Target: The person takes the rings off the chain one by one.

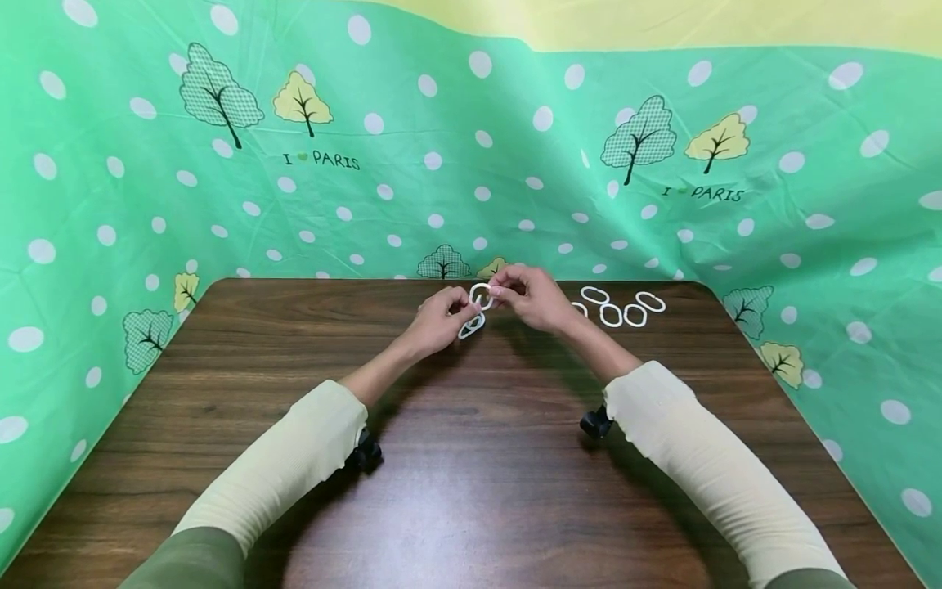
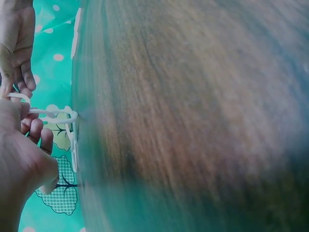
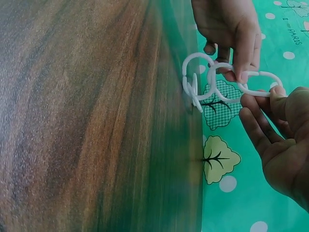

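Note:
Near the far edge of the table, my left hand point(image 1: 439, 319) pinches a white plastic chain link point(image 3: 227, 100) between thumb and fingertips. More white links point(image 3: 185, 72) are joined to it and hang down toward the tabletop. My right hand point(image 1: 536, 298) pinches the outer end of another white link point(image 3: 263, 73), held up between the two hands. In the right wrist view this upper link overlaps the left hand's link right at the left fingertips. The left wrist view shows the same chain point(image 2: 71, 116) beyond the left fingers, partly hidden by them.
Several loose white links point(image 1: 604, 324) lie on the dark wooden table point(image 1: 471, 458) to the right of my right hand, one partly behind the wrist. A green dotted cloth point(image 1: 471, 147) hangs behind the table's far edge. Black devices point(image 1: 365, 451) sit at both wrists.

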`<action>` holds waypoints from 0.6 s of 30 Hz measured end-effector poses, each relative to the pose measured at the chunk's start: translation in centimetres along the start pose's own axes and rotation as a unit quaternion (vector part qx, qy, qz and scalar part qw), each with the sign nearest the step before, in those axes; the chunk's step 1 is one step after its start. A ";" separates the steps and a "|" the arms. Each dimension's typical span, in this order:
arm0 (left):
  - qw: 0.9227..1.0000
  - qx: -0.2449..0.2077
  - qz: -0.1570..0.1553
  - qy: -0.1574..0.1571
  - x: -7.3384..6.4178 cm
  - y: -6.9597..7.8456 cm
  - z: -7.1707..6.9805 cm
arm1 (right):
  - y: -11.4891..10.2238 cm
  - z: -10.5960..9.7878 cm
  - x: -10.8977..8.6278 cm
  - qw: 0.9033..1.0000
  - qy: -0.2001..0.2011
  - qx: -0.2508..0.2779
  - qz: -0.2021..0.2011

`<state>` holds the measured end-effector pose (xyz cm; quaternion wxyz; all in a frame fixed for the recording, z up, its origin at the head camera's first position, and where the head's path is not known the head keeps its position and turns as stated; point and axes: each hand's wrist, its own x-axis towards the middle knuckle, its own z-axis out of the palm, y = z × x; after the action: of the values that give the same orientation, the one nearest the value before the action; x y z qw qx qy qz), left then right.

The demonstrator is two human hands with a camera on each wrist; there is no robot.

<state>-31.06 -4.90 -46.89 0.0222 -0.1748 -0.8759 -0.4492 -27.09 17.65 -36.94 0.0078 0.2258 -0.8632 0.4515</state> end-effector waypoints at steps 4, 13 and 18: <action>1.000 0.006 0.018 -0.007 0.8 -1.4 0.7 | 0.2 -0.1 0.1 1.000 -0.001 0.002 -0.003; 0.999 0.007 0.042 -0.004 0.8 -2.0 0.8 | 0.2 -0.3 0.1 1.000 0.008 0.013 0.001; 0.999 0.003 0.032 -0.007 0.2 -0.9 0.3 | 0.2 -0.4 -0.1 1.000 0.018 0.022 0.011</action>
<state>-31.54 -5.05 -47.76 0.0308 -0.2062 -0.8713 -0.4442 -27.17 18.08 -36.87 0.0131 0.2087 -0.8552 0.4743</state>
